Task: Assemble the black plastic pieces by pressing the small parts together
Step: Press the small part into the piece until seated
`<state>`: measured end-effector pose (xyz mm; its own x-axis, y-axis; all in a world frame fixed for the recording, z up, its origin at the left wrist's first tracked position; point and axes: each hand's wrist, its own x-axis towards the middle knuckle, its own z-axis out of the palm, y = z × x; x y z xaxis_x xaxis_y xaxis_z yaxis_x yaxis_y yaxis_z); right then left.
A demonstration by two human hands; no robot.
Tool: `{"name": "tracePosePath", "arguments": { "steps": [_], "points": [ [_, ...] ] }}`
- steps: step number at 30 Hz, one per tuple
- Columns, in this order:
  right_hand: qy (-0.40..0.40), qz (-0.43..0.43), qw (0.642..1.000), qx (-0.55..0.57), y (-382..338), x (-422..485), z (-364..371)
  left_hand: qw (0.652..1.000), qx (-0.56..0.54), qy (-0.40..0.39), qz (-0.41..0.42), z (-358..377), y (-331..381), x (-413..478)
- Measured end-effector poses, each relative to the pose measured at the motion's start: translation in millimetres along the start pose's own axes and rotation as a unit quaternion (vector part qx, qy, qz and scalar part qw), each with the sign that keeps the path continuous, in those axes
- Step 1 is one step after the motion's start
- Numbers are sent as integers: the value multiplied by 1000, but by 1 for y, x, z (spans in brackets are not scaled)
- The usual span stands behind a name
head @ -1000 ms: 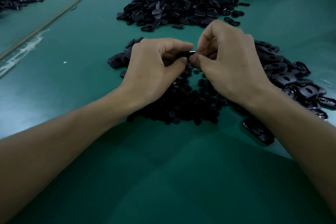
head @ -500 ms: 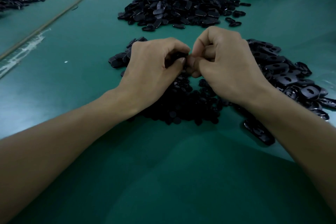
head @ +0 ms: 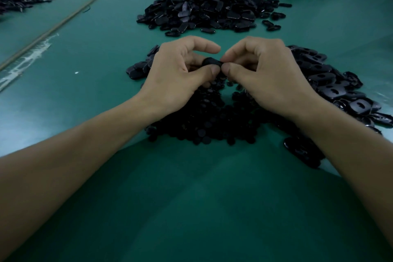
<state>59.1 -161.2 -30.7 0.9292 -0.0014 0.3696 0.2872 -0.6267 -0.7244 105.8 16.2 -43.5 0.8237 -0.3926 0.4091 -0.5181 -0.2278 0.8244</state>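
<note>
Bare green desk [head: 191,208] spreads wide between the two forearms in the foreground. Ahead, a heap of small discs [head: 204,121] blocks the middle. The left hand [head: 178,74] and right hand [head: 265,76] meet above it, both pinching one black piece [head: 212,62]. Slotted plates [head: 331,83] crowd the right side up to the right forearm. A green lane runs crosswise between these piles and the far heap [head: 208,6]. To the left, open desk reaches as far as a thin rod [head: 63,21] lying diagonally.
</note>
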Motion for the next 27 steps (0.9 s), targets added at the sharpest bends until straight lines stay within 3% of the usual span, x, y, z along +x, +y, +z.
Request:
{"name": "tracePosePath", "arguments": {
  "steps": [5, 15, 27],
  "points": [
    [-10, 4, 999, 41, 3, 0, -2, 998, -55, -7, -29, 1, -1, 1],
    [11, -8, 1000, -3, 1, 0, 0, 996, -63, -11, -60, 1, -1, 2],
    [4, 3, 1000, 4, -1, 1, -1, 1000, 9, -15, -21, -2, 1, 2]
  ]
}}
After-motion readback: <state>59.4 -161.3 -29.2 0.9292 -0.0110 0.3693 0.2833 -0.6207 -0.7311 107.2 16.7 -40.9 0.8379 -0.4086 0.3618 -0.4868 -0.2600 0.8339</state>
